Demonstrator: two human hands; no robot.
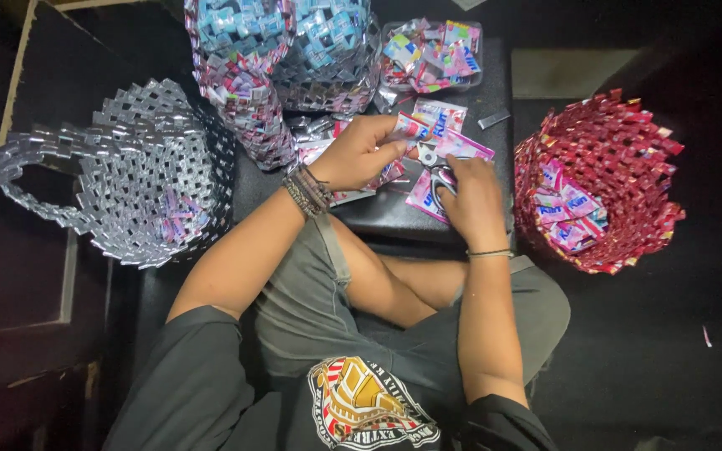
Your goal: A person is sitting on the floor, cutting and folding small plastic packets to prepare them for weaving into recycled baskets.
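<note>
At a dark desk (378, 219), a seated person's left hand (361, 154) grips a pink wrapper (453, 144) while the right hand (474, 200) closes on scissors (438, 171). Three woven baskets stand finished: silver (127, 175) left, blue (282, 58) far, red (620, 134) right; loose wrappers (432, 54) remain uncut.

Scissors (438, 171) perhaps, mostly hidden

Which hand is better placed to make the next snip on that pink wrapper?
Probably the right hand: it is on the scissors, whose blades meet the pink wrapper. The left hand grips the wrapper's other end, holding it up for cutting.
</note>
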